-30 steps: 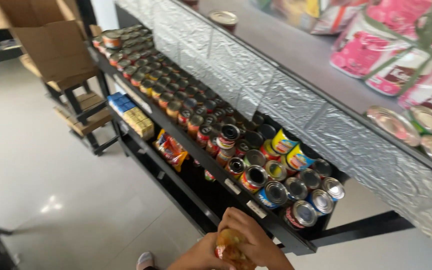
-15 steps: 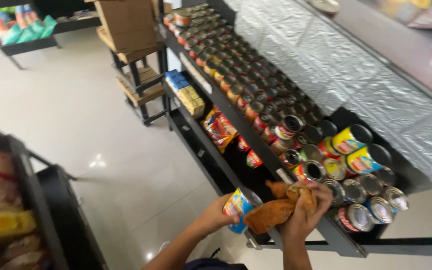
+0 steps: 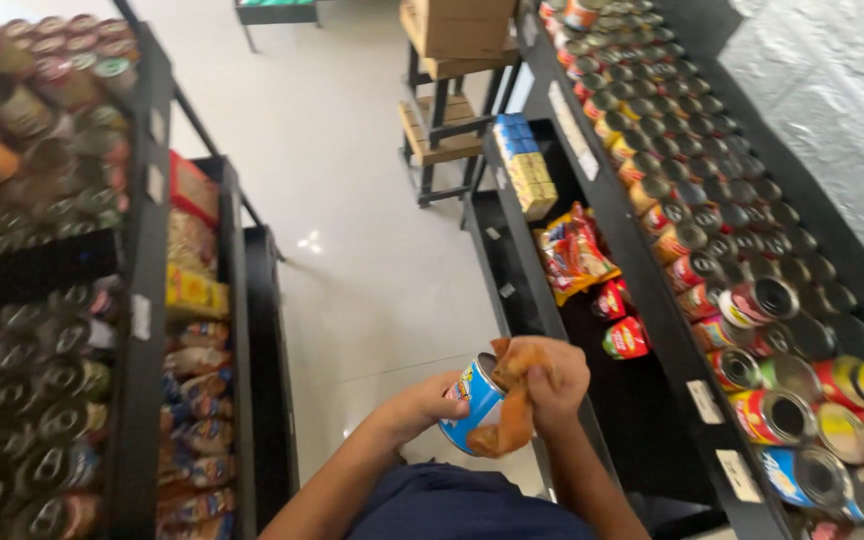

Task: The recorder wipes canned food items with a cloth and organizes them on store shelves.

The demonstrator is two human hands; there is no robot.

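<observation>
1. As I look down from the head view, the can (image 3: 474, 404) sits between both hands at belly height, over the aisle floor (image 3: 372, 250), well apart from either shelf.
2. Left hand (image 3: 430, 402): closed around the can's lower left side, fingers wrapped on the blue label. It carries the can.
3. Right hand (image 3: 550, 378): closed on an orange cloth (image 3: 512, 415), which is pressed against the can's top and right side. The cloth drapes down past the can's lower edge.
4. Key relation: the can lies directly between the hands, touching both, the left by skin, the right through the cloth. Its long axis is tilted, top end up and toward the right hand, base down and toward the left hand.
5. Nearer hand: neither is nearer; both are in contact. The right hand covers the lid end, so I cannot tell whether the lid rim is fully covered.
6. Surroundings: the right shelf (image 3: 652, 290) holds rows of cans lying on their sides, lids outward, near the right elbow. The left shelf (image 3: 142, 300) holds more cans and packets, farther off.
</observation>
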